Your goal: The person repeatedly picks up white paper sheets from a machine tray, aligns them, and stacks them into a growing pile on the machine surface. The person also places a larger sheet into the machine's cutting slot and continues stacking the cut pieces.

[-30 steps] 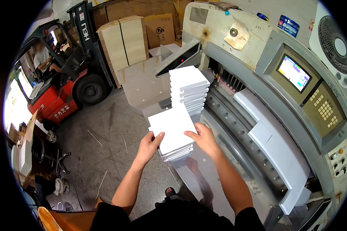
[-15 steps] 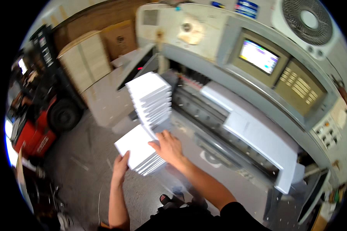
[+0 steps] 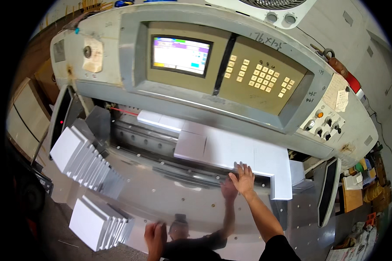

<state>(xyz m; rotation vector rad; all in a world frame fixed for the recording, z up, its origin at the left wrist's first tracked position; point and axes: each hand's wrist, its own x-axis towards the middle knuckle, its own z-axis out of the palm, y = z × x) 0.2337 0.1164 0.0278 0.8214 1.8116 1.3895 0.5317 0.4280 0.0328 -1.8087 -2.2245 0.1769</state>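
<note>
Pointing toward twelve in the head view, the bare right hand [image 3: 244,179] has spread fingers at the near edge of smooth white rectangular paper blocks [image 3: 231,145], around four o'clock. The bare left hand [image 3: 155,237], between six and seven, is curled; blur hides whether it holds anything. Stepped white paper piles [image 3: 89,222] stand toward eight on a glossy grey table [image 3: 161,185].

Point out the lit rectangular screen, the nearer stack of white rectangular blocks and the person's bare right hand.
Lit rectangular screen [image 3: 181,55]: head view, middle of the display.
Nearer stack of white rectangular blocks [image 3: 94,224]: head view, flat top face.
Person's bare right hand [image 3: 245,181]: head view, back of the hand.
</note>
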